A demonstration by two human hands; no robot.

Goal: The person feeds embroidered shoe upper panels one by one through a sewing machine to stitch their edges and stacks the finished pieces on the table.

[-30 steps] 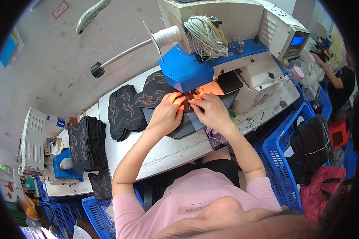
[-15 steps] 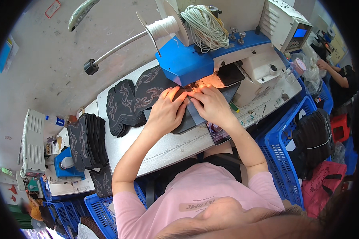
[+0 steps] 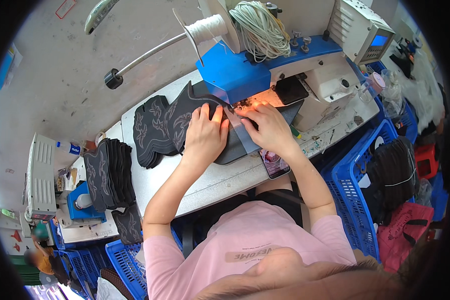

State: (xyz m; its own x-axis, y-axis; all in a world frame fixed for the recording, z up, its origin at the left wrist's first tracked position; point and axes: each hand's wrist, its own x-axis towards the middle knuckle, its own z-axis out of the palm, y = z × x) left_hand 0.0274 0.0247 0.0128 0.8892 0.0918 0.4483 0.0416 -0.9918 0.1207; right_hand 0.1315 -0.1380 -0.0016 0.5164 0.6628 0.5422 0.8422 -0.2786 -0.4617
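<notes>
My left hand (image 3: 205, 134) lies with its fingers apart on a black shoe-upper-like piece (image 3: 180, 111) with a curved edge and pale decorative lines. To its right, my right hand (image 3: 269, 127) rests by a grey strip (image 3: 241, 132) on the bed, beneath the blue head (image 3: 235, 75) of a machine. Its index finger and thumb are bent but apart; the other fingers are partly hidden. Orange light falls on the fingertips. Similar black pieces (image 3: 149, 132) lie stacked at the left of the bed. A phone (image 3: 273, 165) lies by the bed's front edge.
A thread spool (image 3: 205, 30) and coiled cord (image 3: 257, 32) sit atop the machine. Another stack of black pieces (image 3: 107, 172) stands on the left. A blue basket (image 3: 352, 187) is at the right, near a pink bag (image 3: 405, 225). Another person (image 3: 47, 260) is far lower left.
My hands have drawn apart: the left moved slightly left, while the right stayed near the strip. More of the black piece's curved edge shows beside the machine head.
</notes>
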